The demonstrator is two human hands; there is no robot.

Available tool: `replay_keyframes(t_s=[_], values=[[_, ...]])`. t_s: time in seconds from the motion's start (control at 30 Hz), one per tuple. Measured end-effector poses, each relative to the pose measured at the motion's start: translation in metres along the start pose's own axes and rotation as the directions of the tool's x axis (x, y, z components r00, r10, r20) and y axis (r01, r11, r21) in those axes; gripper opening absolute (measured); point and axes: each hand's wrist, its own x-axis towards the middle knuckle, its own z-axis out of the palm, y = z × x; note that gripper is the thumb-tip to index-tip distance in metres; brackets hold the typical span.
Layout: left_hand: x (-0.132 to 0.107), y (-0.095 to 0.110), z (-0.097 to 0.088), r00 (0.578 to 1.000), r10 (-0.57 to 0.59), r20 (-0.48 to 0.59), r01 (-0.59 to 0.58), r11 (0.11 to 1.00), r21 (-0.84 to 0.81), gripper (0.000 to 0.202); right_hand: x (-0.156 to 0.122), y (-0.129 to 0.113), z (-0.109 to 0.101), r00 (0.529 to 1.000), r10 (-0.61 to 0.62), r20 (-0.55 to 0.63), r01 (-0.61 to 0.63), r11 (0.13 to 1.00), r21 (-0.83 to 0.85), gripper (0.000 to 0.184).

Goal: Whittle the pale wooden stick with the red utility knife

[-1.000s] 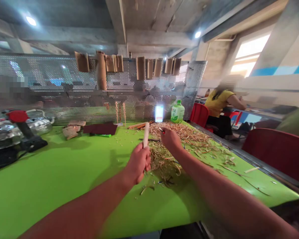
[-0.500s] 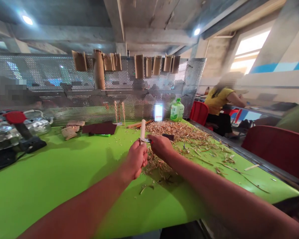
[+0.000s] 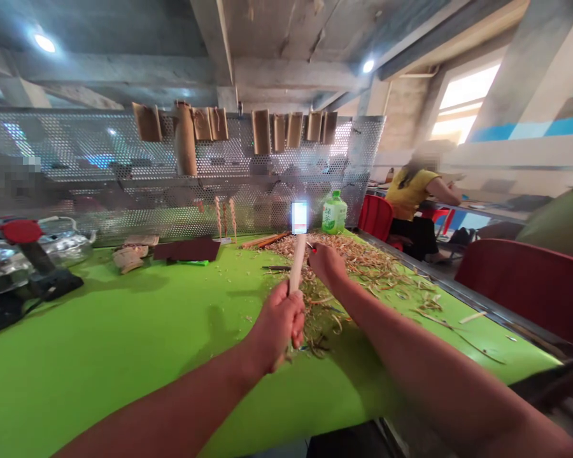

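My left hand [image 3: 281,324] is wrapped round the lower part of a pale wooden stick [image 3: 296,267], which points up and away from me. My right hand [image 3: 328,266] is closed on a small knife [image 3: 314,249] with a bit of red at its handle. Its blade is close to the stick's far end, mostly hidden; I cannot tell if it touches. Under and behind my hands lie heaps of curled wood shavings [image 3: 377,261]. A thin dark tool [image 3: 275,268] lies on the green tabletop [image 3: 138,337] left of the stick.
At the back stand a lit phone screen [image 3: 299,216] and a green-labelled bottle [image 3: 334,213], before a perforated metal panel [image 3: 248,172]. Brown sandpaper-like sheets [image 3: 186,249] lie left of centre. A red and black power tool [image 3: 38,254] and metal kettles are far left. A person in yellow [image 3: 413,194] sits right.
My left hand has moved right and nearer, showing more of the stick. My right hand has gone up and right, taking the knife from mid-stick to its far end. The view has shifted slightly.
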Motion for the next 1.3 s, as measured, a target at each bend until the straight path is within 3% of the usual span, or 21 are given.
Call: replay_keyframes(t_s=[0.13, 0.27, 0.67, 0.73, 0.83, 0.93, 1.0, 1.07, 1.17, 1.23, 1.3], values=[[0.020, 0.005, -0.020, 0.986, 0.060, -0.156, -0.078, 0.991, -0.111, 0.013, -0.017, -0.015, 0.008, 0.992, -0.124, -0.005, 0.124, 0.992, 0.015, 0.042], [0.031, 0.006, -0.033, 0.987, 0.093, -0.131, -0.105, 0.991, -0.088, 0.011, -0.036, -0.027, 0.013, 0.953, -0.301, 0.044, 0.302, 0.953, -0.017, 0.042], [0.020, 0.012, -0.020, 0.985, 0.101, -0.141, -0.107, 0.994, -0.037, 0.017, -0.045, -0.036, -0.001, 0.916, -0.394, 0.071, 0.400, 0.908, -0.123, 0.041], [0.014, 0.012, -0.015, 0.985, 0.077, -0.153, -0.082, 0.996, -0.023, 0.021, -0.039, -0.033, -0.004, 0.930, -0.362, 0.069, 0.368, 0.922, -0.123, 0.040], [0.003, 0.007, -0.004, 0.997, 0.015, -0.074, -0.013, 1.000, 0.023, 0.030, -0.019, -0.016, -0.008, 0.984, -0.175, 0.023, 0.176, 0.982, -0.064, 0.037], [-0.003, 0.000, 0.003, 0.998, -0.008, 0.064, 0.004, 0.998, 0.059, 0.040, 0.002, 0.005, -0.008, 0.999, 0.028, -0.019, -0.027, 0.996, 0.080, 0.034], [0.001, -0.003, -0.001, 0.998, 0.034, 0.054, -0.037, 0.998, 0.055, 0.035, 0.008, 0.011, -0.002, 0.996, 0.082, -0.037, -0.071, 0.969, 0.237, 0.035], [0.010, -0.003, -0.011, 0.995, 0.088, -0.043, -0.086, 0.995, 0.049, 0.028, 0.006, 0.008, 0.007, 0.998, 0.055, -0.017, -0.040, 0.875, 0.482, 0.040], [0.024, -0.002, -0.026, 0.974, 0.146, -0.175, -0.127, 0.985, 0.113, 0.027, -0.006, -0.006, 0.018, 0.990, -0.091, 0.112, -0.046, 0.535, 0.844, 0.046], [0.029, -0.001, -0.031, 0.976, 0.140, -0.168, -0.109, 0.977, 0.183, 0.024, -0.014, -0.014, 0.020, 0.967, -0.180, 0.178, -0.113, 0.322, 0.940, 0.047], [0.029, -0.001, -0.032, 0.988, 0.104, -0.115, -0.075, 0.970, 0.230, 0.020, -0.020, -0.018, 0.018, 0.953, -0.227, 0.200, -0.153, 0.207, 0.966, 0.046]])
